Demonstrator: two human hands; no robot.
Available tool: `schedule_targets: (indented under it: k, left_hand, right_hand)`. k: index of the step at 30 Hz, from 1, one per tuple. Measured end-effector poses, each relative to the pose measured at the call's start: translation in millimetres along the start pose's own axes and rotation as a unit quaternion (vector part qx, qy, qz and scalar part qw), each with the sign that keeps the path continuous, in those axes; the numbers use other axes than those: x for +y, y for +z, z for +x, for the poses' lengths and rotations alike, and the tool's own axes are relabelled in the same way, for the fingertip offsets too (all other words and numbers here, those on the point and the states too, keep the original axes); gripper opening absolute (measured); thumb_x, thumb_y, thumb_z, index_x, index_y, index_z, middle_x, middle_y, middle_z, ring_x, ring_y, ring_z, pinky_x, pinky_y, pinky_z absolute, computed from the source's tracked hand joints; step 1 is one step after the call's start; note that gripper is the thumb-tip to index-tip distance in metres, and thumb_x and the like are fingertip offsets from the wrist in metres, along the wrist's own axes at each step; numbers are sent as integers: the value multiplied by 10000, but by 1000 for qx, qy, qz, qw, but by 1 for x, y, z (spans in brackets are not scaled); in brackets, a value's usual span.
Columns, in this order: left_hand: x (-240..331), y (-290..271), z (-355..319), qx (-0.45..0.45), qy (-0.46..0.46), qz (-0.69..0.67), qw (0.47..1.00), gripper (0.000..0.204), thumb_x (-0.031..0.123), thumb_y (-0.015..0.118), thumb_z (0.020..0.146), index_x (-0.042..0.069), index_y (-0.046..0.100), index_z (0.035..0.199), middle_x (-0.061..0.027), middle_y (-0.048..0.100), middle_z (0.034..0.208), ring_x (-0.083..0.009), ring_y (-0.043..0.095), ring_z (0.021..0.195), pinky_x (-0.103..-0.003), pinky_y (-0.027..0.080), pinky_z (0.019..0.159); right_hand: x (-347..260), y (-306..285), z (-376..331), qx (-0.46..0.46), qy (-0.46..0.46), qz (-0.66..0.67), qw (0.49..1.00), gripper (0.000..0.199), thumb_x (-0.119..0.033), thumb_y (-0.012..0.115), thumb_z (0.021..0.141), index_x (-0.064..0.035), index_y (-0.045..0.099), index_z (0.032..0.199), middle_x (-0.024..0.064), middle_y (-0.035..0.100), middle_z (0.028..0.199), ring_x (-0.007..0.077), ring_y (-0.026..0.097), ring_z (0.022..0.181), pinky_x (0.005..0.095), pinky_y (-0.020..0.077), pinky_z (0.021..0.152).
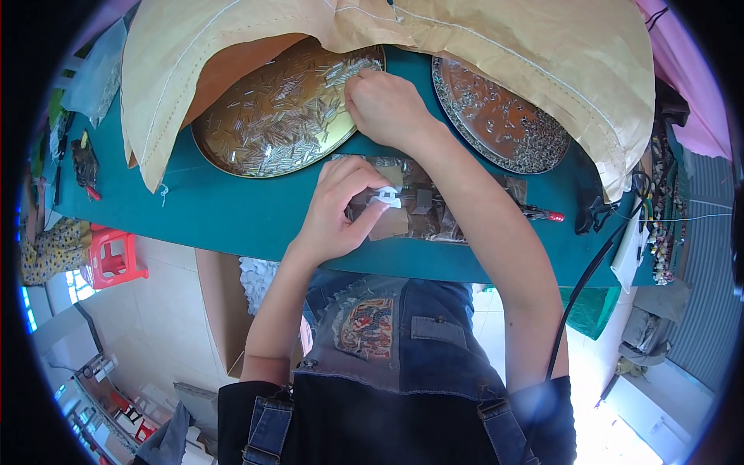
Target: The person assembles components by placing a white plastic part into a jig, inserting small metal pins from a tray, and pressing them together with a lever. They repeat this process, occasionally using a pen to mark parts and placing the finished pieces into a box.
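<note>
Between the thumb and fingers of my left hand [335, 208] is a small white plastic piece [387, 198], held above a brown taped patch [422, 223] on the green tabletop [232, 221]. My right hand [387, 107] reaches across to the right side of a round gold tray [260, 175], where many thin, shiny short rods [291, 128] are spread. Its fingers are bent together over the rods; whatever they pinch is hidden. Right of this hand stands a second round tray [479, 99], holding many tiny metal parts [535, 143].
Stitched brown paper [542, 46] arches over both trays' far sides. A red-tipped tool [554, 217] lies right of the patch, and a dark tool [85, 164] far left. A black cable [593, 275] hangs beside my right arm. A red stool [116, 257] stands lower left.
</note>
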State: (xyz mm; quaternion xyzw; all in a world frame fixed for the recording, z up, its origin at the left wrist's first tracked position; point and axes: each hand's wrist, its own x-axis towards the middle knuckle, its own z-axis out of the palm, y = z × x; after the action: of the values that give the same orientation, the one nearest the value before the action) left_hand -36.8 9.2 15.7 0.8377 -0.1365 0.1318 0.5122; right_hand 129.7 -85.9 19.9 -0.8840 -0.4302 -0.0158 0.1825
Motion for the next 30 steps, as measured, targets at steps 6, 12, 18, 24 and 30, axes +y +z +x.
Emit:
schedule_targets:
  k: [6, 12, 18, 24, 30]
  left_hand:
    - [0, 0, 0, -2, -2, 3, 1000, 206, 54, 725, 758, 61, 661, 954, -80, 611, 940, -286, 575, 944, -379, 398, 903]
    - [0, 0, 0, -5, -4, -12, 1000, 216, 55, 727, 755, 64, 662, 961, -82, 608, 949, -286, 574, 959, -379, 399, 904]
    - [2, -1, 0, -6, -12, -6, 1000, 230, 50, 738, 745, 66, 657, 960, -81, 610, 955, -288, 575, 961, -382, 402, 907]
    - [1, -1, 1, 2, -8, -8, 1000, 251, 43, 748, 734, 70, 661, 968, -77, 616, 963, -291, 577, 960, -386, 401, 910]
    - [0, -1, 1, 0, -4, -7, 1000, 250, 45, 745, 739, 74, 665, 975, -75, 620, 970, -292, 578, 962, -386, 399, 916]
  right_hand:
    - [-8, -33, 3, 50, 66, 273, 958, 134, -114, 639, 918, 0, 664, 985, 89, 679, 885, 208, 644, 754, 341, 513, 684]
    - [-19, -73, -48, -18, 98, 526, 845, 129, -107, 639, 965, 11, 635, 1018, -23, 627, 852, 60, 528, 733, 246, 463, 665]
    - [-32, -83, -109, 21, 43, 294, 955, 59, -28, 691, 863, -23, 653, 908, 68, 598, 866, 193, 565, 725, 323, 464, 660]
    - [-42, -81, -131, 45, 50, 235, 970, 96, -47, 698, 860, -48, 615, 908, 95, 592, 879, 303, 601, 845, 399, 449, 795]
    - [-45, -85, -132, 63, 96, 327, 938, 148, 29, 676, 854, -27, 621, 979, 102, 617, 831, 275, 621, 773, 372, 495, 692]
